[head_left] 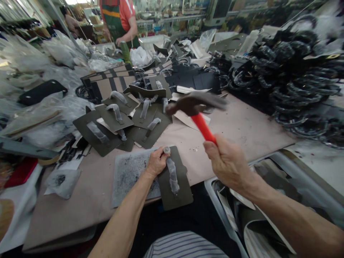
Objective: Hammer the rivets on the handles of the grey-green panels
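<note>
My right hand (228,163) grips the red handle of a claw hammer (202,127), raised above the table with its dark head blurred. Upright between the fingers of my left hand (157,161) is a short metal punch (167,150), its round top showing. The punch stands over the upper end of an olive-green panel (184,179) that carries a plastic-wrapped handle (173,175). What its lower tip touches is hidden. Under my left hand and partly under the panel lies a worn grey pad (129,172) with dark specks.
Several similar olive panels with wrapped handles (115,114) are piled beyond the pad. Black wrapped rings (295,79) are heaped at right. A grey bin (215,193) with panels stands by my right arm. Plastic bags (48,89) lie left; another person (118,25) stands across the table.
</note>
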{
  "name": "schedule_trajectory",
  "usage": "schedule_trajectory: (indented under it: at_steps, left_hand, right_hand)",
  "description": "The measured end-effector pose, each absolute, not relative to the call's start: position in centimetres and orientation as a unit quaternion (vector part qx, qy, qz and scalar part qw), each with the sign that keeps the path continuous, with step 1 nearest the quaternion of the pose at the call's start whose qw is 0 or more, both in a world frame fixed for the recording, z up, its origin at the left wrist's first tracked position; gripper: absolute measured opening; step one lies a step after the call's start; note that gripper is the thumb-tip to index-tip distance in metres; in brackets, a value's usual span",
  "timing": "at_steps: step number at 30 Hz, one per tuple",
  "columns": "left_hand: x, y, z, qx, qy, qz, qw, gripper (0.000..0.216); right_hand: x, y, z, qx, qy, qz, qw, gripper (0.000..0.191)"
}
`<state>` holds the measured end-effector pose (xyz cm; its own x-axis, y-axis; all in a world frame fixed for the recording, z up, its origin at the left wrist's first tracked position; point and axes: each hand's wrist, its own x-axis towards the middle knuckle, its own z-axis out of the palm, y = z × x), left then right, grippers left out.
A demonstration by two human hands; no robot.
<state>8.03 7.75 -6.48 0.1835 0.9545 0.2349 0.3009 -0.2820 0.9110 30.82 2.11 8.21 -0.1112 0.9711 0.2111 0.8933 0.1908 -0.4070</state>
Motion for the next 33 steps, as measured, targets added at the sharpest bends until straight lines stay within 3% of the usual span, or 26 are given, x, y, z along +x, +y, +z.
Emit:
schedule_trajectory:
  at_steps: [2,6,10,15,20,22,26,29,31,33]
  left_hand:
    - [8.0,7.7,-6.5,0.667,0.466,0.439,0.38,0.012]
    - [7.9,7.6,-6.4,0.687,0.46,0.431,0.361,0.013]
    - [8.0,7.7,-6.3,0.686,0.455,0.433,0.369,0.013]
    - [8.1,7.7,-6.0,0.685,0.471,0.415,0.371,0.013]
    - [8.1,7.7,-5.5,0.679,0.459,0.424,0.386,0.014]
    - [8.0,7.7,-5.4,0.675,0.46,0.426,0.389,0.013]
    - [7.9,7.8,-5.6,0.671,0.476,0.416,0.389,0.013]
    - [7.9,7.8,-6.0,0.669,0.482,0.419,0.38,0.014]
    - [8.0,7.7,-6.4,0.667,0.484,0.425,0.374,0.015]
    - [8.2,7.8,-6.8,0.655,0.493,0.436,0.372,0.016]
  right_hand:
    - [30.7,1.9,7.7,-0.633,-0.737,0.097,0.215,0.039]
    - [31.1,1.8,6.3,-0.608,-0.778,0.145,0.06,0.029]
    - [31.0,1.4,6.1,-0.632,-0.747,0.11,0.173,0.037]
    - [31.4,1.8,5.5,-0.62,-0.763,0.176,0.049,0.03]
    - [32.9,3.1,1.5,-0.653,-0.68,0.289,0.168,0.039]
    - [33.2,3.4,-1.3,-0.674,-0.651,0.305,0.172,0.04]
    - [31.8,3.5,-4.9,-0.701,-0.667,0.176,0.181,0.032]
    - [28.6,2.6,-5.0,-0.626,-0.72,0.156,0.254,0.044]
    - [25.7,2.1,-5.1,-0.573,-0.751,0.222,0.241,0.05]
    - [22.9,2.0,-6.0,-0.58,-0.749,0.27,0.172,0.046]
